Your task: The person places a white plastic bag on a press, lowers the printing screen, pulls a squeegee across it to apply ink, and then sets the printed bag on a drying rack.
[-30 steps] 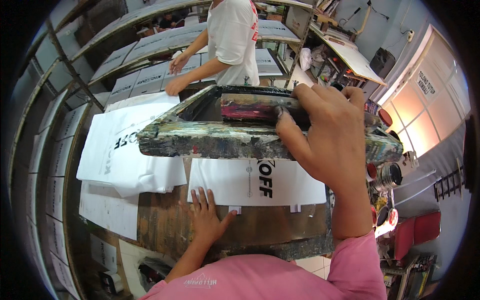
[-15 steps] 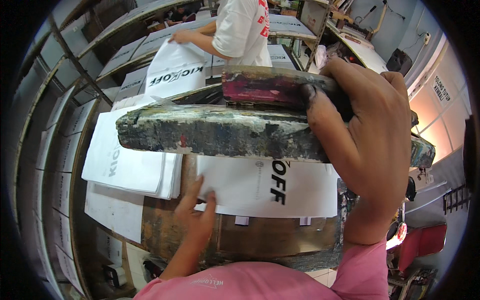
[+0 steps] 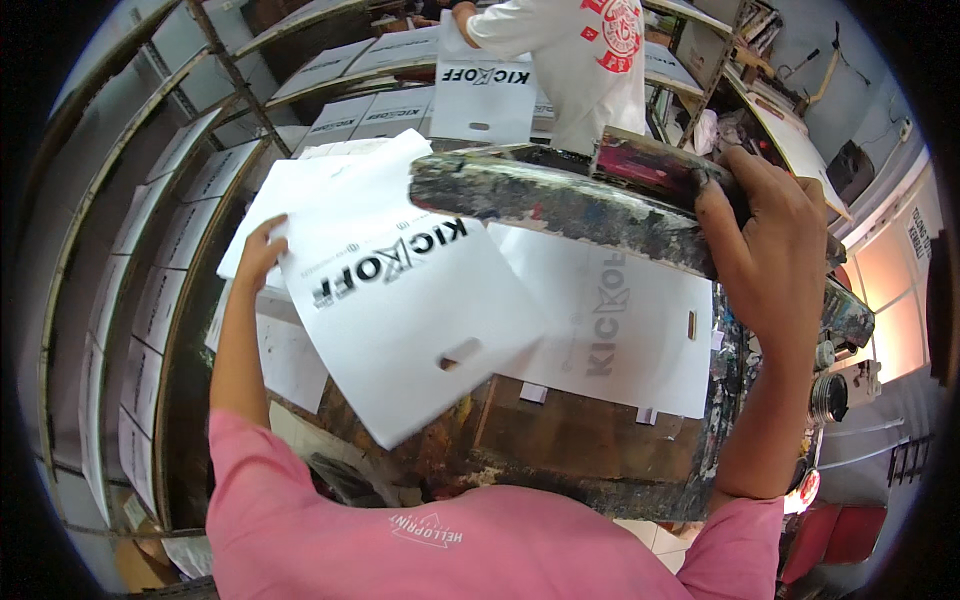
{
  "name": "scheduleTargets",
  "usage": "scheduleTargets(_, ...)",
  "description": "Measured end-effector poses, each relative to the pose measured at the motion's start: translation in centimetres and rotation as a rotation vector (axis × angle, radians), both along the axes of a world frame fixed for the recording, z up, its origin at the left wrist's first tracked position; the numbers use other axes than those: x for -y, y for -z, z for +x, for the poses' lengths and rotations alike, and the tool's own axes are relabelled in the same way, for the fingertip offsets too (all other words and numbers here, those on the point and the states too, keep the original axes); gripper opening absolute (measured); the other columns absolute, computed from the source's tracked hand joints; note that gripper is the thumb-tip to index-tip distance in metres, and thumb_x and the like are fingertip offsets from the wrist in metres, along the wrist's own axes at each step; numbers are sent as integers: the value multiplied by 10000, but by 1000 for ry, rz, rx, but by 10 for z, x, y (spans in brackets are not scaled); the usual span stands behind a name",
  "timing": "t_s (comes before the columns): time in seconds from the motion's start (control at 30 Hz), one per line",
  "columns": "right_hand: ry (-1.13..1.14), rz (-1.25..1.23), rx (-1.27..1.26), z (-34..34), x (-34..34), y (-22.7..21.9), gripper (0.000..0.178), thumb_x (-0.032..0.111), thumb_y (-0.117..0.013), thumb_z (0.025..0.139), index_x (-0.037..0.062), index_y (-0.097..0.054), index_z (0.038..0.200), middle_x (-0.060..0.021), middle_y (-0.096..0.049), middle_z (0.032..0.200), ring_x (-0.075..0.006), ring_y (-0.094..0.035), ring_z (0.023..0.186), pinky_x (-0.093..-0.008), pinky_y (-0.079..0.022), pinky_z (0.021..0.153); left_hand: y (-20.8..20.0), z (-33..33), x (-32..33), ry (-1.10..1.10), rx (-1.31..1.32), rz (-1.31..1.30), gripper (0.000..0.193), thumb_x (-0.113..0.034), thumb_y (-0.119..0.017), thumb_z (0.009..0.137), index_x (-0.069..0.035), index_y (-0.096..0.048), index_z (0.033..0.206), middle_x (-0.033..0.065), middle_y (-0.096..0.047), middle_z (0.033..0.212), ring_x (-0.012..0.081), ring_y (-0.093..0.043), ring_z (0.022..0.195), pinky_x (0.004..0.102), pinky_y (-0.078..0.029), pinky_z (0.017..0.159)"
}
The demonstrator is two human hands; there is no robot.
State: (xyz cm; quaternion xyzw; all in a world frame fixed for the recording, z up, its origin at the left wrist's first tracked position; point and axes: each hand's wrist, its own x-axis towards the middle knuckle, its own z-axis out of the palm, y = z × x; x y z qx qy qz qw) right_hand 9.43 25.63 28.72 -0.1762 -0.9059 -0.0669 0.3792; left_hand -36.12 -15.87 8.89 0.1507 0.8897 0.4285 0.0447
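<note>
My left hand (image 3: 262, 250) pinches the edge of a white flat bag (image 3: 400, 325) with black lettering and a die-cut handle slot. The bag hangs tilted, slightly blurred, above the left part of the worktable. My right hand (image 3: 775, 235) grips a paint-stained squeegee (image 3: 650, 165) with a magenta band, which rests against a raised wooden screen-printing frame (image 3: 560, 205). The fingers behind the squeegee are hidden. Under the lifted frame, another white bag (image 3: 650, 345) lies flat on the stained printing board (image 3: 590, 430), its lettering faint and grey.
A stack of white bags (image 3: 255, 215) lies left of the board. Racks (image 3: 165, 310) with printed sheets line the left side. A co-worker in a white shirt (image 3: 600, 90) stands beyond, holding a printed bag (image 3: 485, 105). Jars (image 3: 828, 398) stand at the right.
My left hand has lifted the printed bag off the board and moved it left. Another bag now shows on the board. The co-worker's bag now hangs straight down.
</note>
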Motion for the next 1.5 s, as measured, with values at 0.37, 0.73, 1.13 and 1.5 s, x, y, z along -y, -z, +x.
scheduleTargets(0.37,56,-81,164,32,33,52,769,326,-667,834,-17,-422,1478,-229,-643,1130,-384,-605,992,-498,-410,958,-20,310,-121,914,540,912,814,-462,-665,944,-53,-328,1563,218,-436,1547,320,-451,1421,455,-341,1187)
scheduleTargets(0.73,-245,-575,577,96,82,250,429,268,-798,782,86,-670,1149,-121,-611,1038,-320,-589,1031,-458,-500,846,125,391,-86,223,1264,879,1108,-856,-340,890,83,-302,1477,302,-476,1439,431,-467,1368,546,-346,1189)
scheduleTargets(1.13,-170,-226,418,-87,-119,313,397,354,-758,829,120,-649,1130,-96,-609,1032,-319,-619,987,-463,-548,742,144,400,-72,236,1166,878,991,-811,-484,852,16,-436,1397,232,-541,1386,387,-531,1324,587,-398,1153)
scheduleTargets(1.5,-166,-175,508,-166,-216,293,492,559,-582,943,112,-721,1094,-147,-724,994,-351,-702,948,-503,-553,824,172,394,-54,430,1166,1205,687,-739,-379,959,-181,-748,1115,150,-587,1436,363,-512,1366,628,-349,1152)
